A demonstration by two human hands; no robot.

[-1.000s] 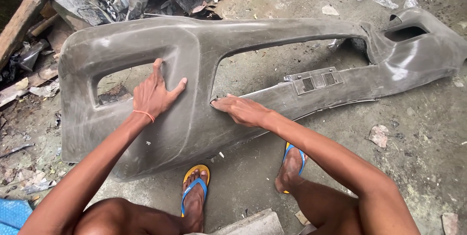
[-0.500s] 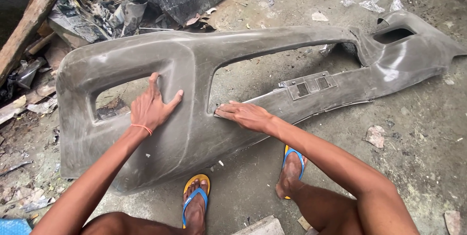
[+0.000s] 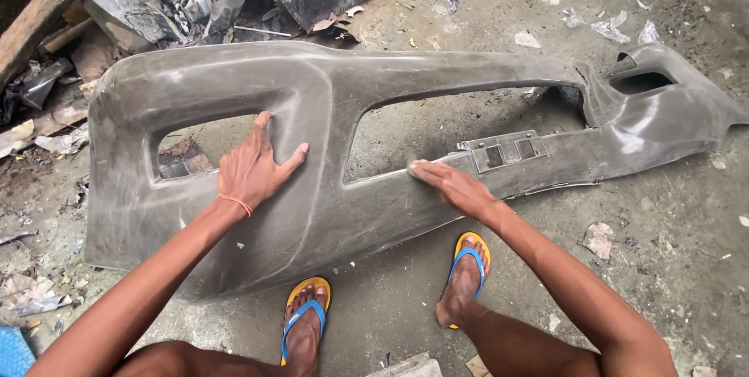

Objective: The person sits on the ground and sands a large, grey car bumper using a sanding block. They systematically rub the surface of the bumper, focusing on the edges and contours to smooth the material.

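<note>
At the far left, torn scraps and a wooden plank (image 3: 39,14) lie on the concrete floor (image 3: 686,221), and beside them a long grey moulded car panel (image 3: 328,198) rests on that floor, stretching across the view. The left hand (image 3: 253,166), an orange band (image 3: 236,204) round its wrist, lies flat on the panel beside the left cut-out, its fingers (image 3: 261,123) spread wide and gripping nothing. Further right, the right hand (image 3: 452,186) presses palm down on the panel's lower bar, fingers (image 3: 421,170) straight and close together, above two feet in yellow and blue sandals (image 3: 468,256).
</note>
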